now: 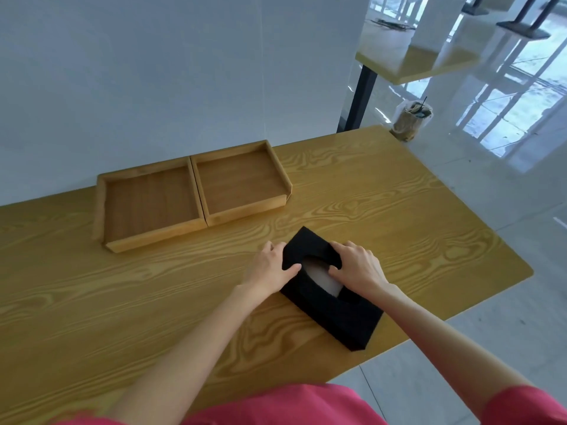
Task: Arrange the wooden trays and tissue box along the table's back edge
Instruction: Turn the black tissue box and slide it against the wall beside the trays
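Observation:
Two shallow wooden trays stand side by side and touching against the white wall at the table's back edge: the left tray (150, 204) and the right tray (239, 182). Both are empty. A black tissue box (340, 314) lies at an angle on the table in front of them, nearer the right side, with white tissue showing in its top slot. My left hand (268, 268) grips the box's far left side with the thumb over the top. My right hand (357, 265) grips the far right side, its fingers curled at the slot.
The wooden table (122, 302) ends at a rounded right edge, with tiled floor beyond. A bagged cup with a straw (411, 119) stands on the floor off the table's far right corner. Another table (414, 62) and a dark table leg (362, 96) lie farther back.

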{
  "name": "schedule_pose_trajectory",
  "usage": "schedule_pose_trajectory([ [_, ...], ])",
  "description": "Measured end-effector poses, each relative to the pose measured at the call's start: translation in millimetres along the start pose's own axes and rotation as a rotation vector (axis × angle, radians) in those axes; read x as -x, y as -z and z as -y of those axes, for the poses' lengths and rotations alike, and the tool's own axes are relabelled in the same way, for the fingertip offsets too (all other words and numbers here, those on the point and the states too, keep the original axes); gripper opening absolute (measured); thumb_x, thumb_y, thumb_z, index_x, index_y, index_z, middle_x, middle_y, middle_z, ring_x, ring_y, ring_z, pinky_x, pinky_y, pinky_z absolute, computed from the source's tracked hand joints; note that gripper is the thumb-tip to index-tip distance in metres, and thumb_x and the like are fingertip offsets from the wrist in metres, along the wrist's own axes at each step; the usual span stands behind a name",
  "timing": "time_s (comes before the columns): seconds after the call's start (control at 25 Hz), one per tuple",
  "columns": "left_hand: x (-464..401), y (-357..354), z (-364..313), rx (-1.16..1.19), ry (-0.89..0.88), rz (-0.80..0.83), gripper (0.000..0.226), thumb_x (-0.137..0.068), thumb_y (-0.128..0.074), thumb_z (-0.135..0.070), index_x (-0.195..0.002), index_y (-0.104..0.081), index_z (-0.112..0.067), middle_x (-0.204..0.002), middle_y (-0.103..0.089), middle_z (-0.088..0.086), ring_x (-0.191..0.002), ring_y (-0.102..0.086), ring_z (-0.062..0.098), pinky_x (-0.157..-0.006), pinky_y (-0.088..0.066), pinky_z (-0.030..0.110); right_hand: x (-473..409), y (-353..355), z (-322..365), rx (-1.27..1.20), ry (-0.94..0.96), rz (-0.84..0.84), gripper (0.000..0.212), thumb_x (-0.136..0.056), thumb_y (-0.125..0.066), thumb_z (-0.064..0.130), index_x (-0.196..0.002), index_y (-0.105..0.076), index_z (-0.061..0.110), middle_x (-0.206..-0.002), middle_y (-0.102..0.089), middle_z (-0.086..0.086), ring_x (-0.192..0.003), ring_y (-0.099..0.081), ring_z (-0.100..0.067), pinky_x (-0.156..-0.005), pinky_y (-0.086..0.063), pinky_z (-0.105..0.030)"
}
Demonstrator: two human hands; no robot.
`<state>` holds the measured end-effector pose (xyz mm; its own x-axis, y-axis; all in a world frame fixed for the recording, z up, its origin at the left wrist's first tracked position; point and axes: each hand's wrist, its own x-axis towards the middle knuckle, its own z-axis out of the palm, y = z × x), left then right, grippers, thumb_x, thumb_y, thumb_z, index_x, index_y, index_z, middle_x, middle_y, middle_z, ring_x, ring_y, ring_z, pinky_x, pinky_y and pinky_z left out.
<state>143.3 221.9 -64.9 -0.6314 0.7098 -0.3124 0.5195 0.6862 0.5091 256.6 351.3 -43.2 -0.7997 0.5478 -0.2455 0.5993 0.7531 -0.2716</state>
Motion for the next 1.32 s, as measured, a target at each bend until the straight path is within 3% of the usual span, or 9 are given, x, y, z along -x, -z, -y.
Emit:
schedule_pose_trajectory([
  [0.2, 4.9, 17.3, 36.5, 0.131, 0.183, -0.144, 0.073, -0.086, -0.058, -0.039, -0.142, -0.026, -0.006, -0.141, -0.037, 0.014, -0.130, -0.039, 0.029, -0.105, -0.038, 0.039, -35.7, 1.2, 50.4, 0.079, 0.298, 0.064, 0.047, -0.085, -0.057, 0.023, -0.130, -0.046, 0.017, -0.115, -0.057, -0.011, -0.101, -0.058, -0.032, -0.070, -0.042, -0.034],
  [0.36, 13.4, 17.9, 60.8, 0.204, 0.338, -0.175, 0.078, -0.084, -0.061, -0.037, -0.144, -0.020, -0.007, -0.145, -0.031, 0.016, -0.131, -0.037, 0.032, -0.106, -0.038, 0.043, -49.5, -8.4, 81.8, 0.128, 0.420, 0.118, 0.048, -0.086, -0.055, 0.019, -0.132, -0.043, 0.017, -0.122, -0.055, -0.011, -0.109, -0.055, -0.032, -0.073, -0.041, -0.036],
  [0.56, 14.0, 14.0, 74.0, 0.267, 0.452, -0.227, 0.078, -0.082, -0.062, -0.039, -0.142, -0.024, -0.008, -0.139, -0.037, 0.020, -0.126, -0.042, 0.036, -0.103, -0.042, 0.047, -62.1, -20.3, 92.9, 0.092, 0.472, 0.145, 0.051, -0.089, -0.050, 0.014, -0.138, -0.038, 0.019, -0.133, -0.053, -0.008, -0.118, -0.051, -0.031, -0.091, -0.045, -0.040],
  [0.72, 13.8, 13.4, 73.6, 0.298, 0.481, -0.217, 0.079, -0.082, -0.062, -0.038, -0.142, -0.022, -0.007, -0.140, -0.034, 0.021, -0.128, -0.038, 0.037, -0.105, -0.039, 0.047, -61.6, -24.0, 79.0, -0.099, 0.482, 0.102, 0.050, -0.092, -0.051, 0.018, -0.140, -0.038, 0.015, -0.142, -0.047, -0.007, -0.131, -0.041, -0.026, -0.111, -0.032, -0.039],
  [0.84, 13.3, 12.8, 77.8, 0.372, 0.478, -0.194, 0.083, -0.081, -0.063, -0.040, -0.144, -0.020, -0.010, -0.143, -0.034, 0.019, -0.130, -0.038, 0.035, -0.106, -0.039, 0.048, -50.7, -22.3, 54.5, -0.357, 0.318, -0.066, 0.054, -0.092, -0.053, 0.018, -0.142, -0.033, 0.013, -0.149, -0.036, -0.007, -0.139, -0.031, -0.023, -0.113, -0.028, -0.037],
  [0.96, 15.9, 12.6, 81.0, 0.452, 0.494, -0.177, 0.084, -0.080, -0.063, -0.044, -0.145, -0.020, -0.012, -0.146, -0.033, 0.015, -0.132, -0.037, 0.033, -0.107, -0.038, 0.049, -32.2, -26.6, 30.5, -0.528, 0.059, -0.070, 0.062, -0.093, -0.054, 0.022, -0.146, -0.023, 0.015, -0.154, -0.024, -0.006, -0.143, -0.021, -0.022, -0.115, -0.024, -0.036],
  [1.16, 27.2, 8.5, 80.6, 0.628, 0.494, -0.205, 0.080, -0.083, -0.061, -0.043, -0.145, -0.022, -0.012, -0.150, -0.031, 0.011, -0.136, -0.034, 0.028, -0.110, -0.034, 0.044, -14.7, -45.1, 10.8, -0.818, -0.213, 0.077, 0.063, -0.091, -0.055, 0.030, -0.145, -0.025, 0.017, -0.146, -0.041, -0.008, -0.132, -0.041, -0.024, -0.107, -0.040, -0.042],
  [1.32, 38.4, 2.0, 80.2, 0.726, 0.482, -0.252, 0.067, -0.087, -0.054, -0.043, -0.142, -0.030, -0.012, -0.148, -0.035, 0.010, -0.135, -0.036, 0.027, -0.110, -0.034, 0.042, -9.2, -51.0, 11.7, -0.965, -0.338, 0.115, 0.051, -0.092, -0.053, 0.033, -0.137, -0.041, 0.015, -0.133, -0.055, -0.009, -0.117, -0.054, -0.023, -0.085, -0.047, -0.031],
])
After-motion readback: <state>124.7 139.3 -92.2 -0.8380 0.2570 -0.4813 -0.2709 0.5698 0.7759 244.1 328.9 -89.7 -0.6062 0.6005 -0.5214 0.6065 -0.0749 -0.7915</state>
